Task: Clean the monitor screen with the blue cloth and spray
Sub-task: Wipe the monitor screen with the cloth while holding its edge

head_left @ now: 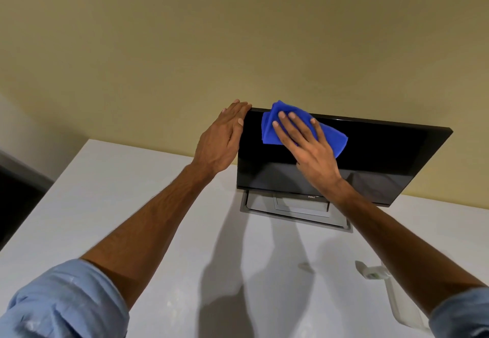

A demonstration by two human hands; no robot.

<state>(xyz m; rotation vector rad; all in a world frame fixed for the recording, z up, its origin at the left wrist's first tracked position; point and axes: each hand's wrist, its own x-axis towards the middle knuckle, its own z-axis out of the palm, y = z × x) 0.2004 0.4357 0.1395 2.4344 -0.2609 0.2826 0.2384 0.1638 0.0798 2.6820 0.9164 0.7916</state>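
Observation:
A black monitor [383, 158] with a dark screen stands on a grey base on the white table [132, 192]. My right hand [304, 144] lies flat with fingers spread on the blue cloth [336, 139], pressing it against the upper left part of the screen. My left hand [225, 139] rests on the monitor's top left corner and left edge, fingers over the top. A white spray bottle [375, 273] stands at the near right, partly hidden behind my right forearm.
A beige wall [238, 33] rises directly behind the monitor. The monitor's grey base [296, 210] sits on the table under the screen. A dark area [16, 192] lies past the table's left edge.

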